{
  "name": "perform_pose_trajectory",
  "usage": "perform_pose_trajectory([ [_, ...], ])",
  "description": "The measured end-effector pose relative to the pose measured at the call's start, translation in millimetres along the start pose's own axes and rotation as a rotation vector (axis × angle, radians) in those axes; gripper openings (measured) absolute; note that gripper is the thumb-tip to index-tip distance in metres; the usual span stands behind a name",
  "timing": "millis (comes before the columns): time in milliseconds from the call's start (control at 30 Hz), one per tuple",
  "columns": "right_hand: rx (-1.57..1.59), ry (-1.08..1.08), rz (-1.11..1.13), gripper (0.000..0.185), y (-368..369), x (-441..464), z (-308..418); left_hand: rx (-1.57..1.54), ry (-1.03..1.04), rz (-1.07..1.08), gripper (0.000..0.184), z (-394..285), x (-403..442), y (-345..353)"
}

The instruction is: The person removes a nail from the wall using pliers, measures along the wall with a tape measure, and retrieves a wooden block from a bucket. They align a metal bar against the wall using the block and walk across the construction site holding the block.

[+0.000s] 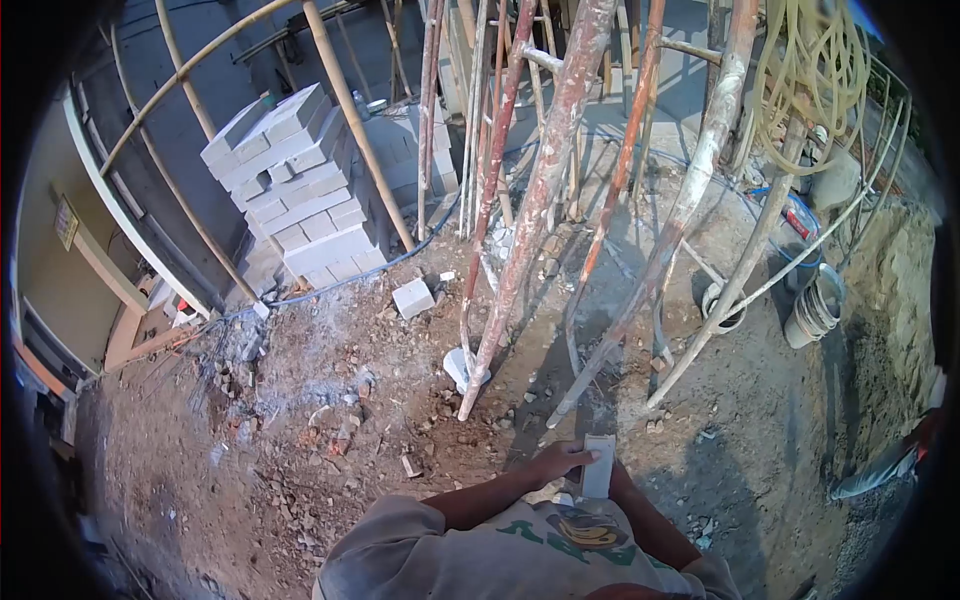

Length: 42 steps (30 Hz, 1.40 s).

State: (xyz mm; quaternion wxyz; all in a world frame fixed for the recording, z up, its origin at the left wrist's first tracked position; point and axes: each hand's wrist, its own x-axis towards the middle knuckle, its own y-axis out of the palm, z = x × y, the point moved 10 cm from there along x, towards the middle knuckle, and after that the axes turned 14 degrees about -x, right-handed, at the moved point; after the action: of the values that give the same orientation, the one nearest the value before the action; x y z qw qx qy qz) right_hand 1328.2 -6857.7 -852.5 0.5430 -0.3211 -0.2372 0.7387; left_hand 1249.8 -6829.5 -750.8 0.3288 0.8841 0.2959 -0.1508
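Observation:
Close in front of my chest is a pale, flat rectangular piece (598,468), held upright; its exact kind is hard to tell. My left hand (562,462) wraps round its left side with the thumb across the face. At its right edge, my right hand (621,482) grips it too, its fingers mostly hidden behind the piece and my shirt. Below and around the hands lies bare, stony ground.
Paint-spattered poles (545,200) lean and stand ahead of me. A stack of pale blocks (315,190) rises at left, with a single block (412,298) on the ground nearby. Buckets (815,310) stand at right under a coiled hose (810,80). Rubble (330,425) litters the dirt.

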Motion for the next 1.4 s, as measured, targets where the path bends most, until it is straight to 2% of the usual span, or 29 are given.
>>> perform_pose_trajectory([
  [33,0.121,-0.054,-0.035,0.04,-24,-9,12,0.072,0.012,0.018,0.048,-5,3,10],
  [100,0.144,-0.16,-0.09,0.038,-63,-17,39,0.136,0.068,0.023,0.047,-21,4,27],
  [167,-0.042,-0.266,-0.155,0.039,-81,-15,63,0.087,0.093,-0.023,0.047,-16,16,19],
  [233,0.311,-0.169,-0.11,0.038,-59,-1,38,0.1,0.098,-0.064,0.048,-15,18,11],
  [300,0.221,-0.147,-0.094,0.038,-46,6,32,0.159,0.09,-0.116,0.05,-19,8,2],
  [400,0.64,-0.127,0.001,0.039,-32,18,40,0.098,0.126,-0.109,0.051,-22,-1,-8],
  [500,1.078,-0.088,0.1,0.04,-10,35,59,0.035,0.109,-0.174,0.05,4,8,-47],
  [633,-0.23,-0.37,0.09,0.039,-15,44,81,-0.022,0.163,-0.216,0.048,-7,-10,-60],
  [700,-0.433,-0.417,0.061,0.045,-11,52,70,-0.112,0.229,-0.185,0.05,-8,-4,-68],
  [767,-0.229,-0.407,-0.011,0.055,6,74,39,-0.166,0.272,-0.19,0.049,-11,-6,-76],
  [833,0.404,-0.209,0.086,0.053,18,87,23,-0.181,0.295,-0.234,0.047,-20,-14,-85],
  [900,0.534,-0.181,0.094,0.049,29,97,22,-0.184,0.323,-0.246,0.046,-31,-27,-87],
  [1000,-0.091,-0.292,0.1,0.038,29,103,41,-0.149,0.333,-0.316,0.044,-55,-56,-87],
  [1067,-0.614,-0.21,0.278,0.031,-32,89,111,-0.124,0.357,-0.359,0.044,-69,-68,-100],
  [1133,-0.282,-0.078,-0.04,0.023,-110,102,115,-0.082,0.373,-0.358,0.043,-72,-66,-126],
  [1167,0.102,0.06,-0.242,0.021,-159,94,122,-0.078,0.423,-0.414,0.043,-79,-73,-143],
  [1200,0.384,0.036,-0.53,0.024,-219,74,153,-0.064,0.472,-0.459,0.042,-94,-84,-155],
  [1267,0.291,-0.226,-1.124,0.026,-331,-2,245,-0.096,0.566,-0.463,0.04,-133,-117,-165],
  [1300,0.32,-0.424,-1.399,0.03,-355,-41,278,-0.083,0.63,-0.516,0.038,-144,-129,-181],
  [1333,0.368,-0.571,-1.578,0.03,-365,-57,292,-0.073,0.691,-0.571,0.037,-153,-139,-195],
  [1367,0.166,-0.448,-1.525,0.028,-374,-45,308,-0.109,0.669,-0.552,0.037,-164,-145,-199],
  [1400,0.236,-0.317,-1.191,0.028,-376,-5,320,-0.149,0.646,-0.537,0.036,-166,-149,-200],
])
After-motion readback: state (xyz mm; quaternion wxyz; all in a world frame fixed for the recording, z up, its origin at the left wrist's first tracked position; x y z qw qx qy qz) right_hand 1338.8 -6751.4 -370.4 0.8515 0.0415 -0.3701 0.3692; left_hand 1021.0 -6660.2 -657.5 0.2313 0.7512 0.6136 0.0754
